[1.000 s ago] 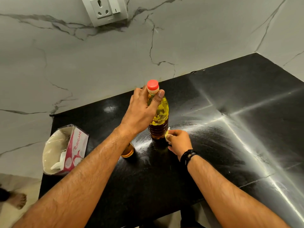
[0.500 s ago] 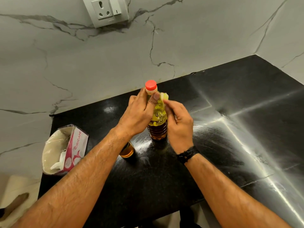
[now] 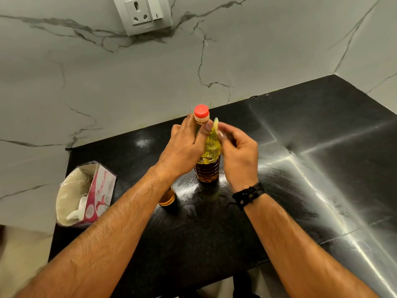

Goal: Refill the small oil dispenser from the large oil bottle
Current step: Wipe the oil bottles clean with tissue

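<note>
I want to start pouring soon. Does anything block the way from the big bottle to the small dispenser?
Yes: the red cap still closes the large oil bottle, and the left forearm lies over the small dispenser.

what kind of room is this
Most likely a home kitchen: a black stone counter meets a marble-look wall with a socket, and a cooking oil bottle stands on the counter beside a tissue pack.

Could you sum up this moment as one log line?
left hand grips oil bottle neck | red cap still on | right hand pinches yellow scrap beside it | pouring not begun
</note>
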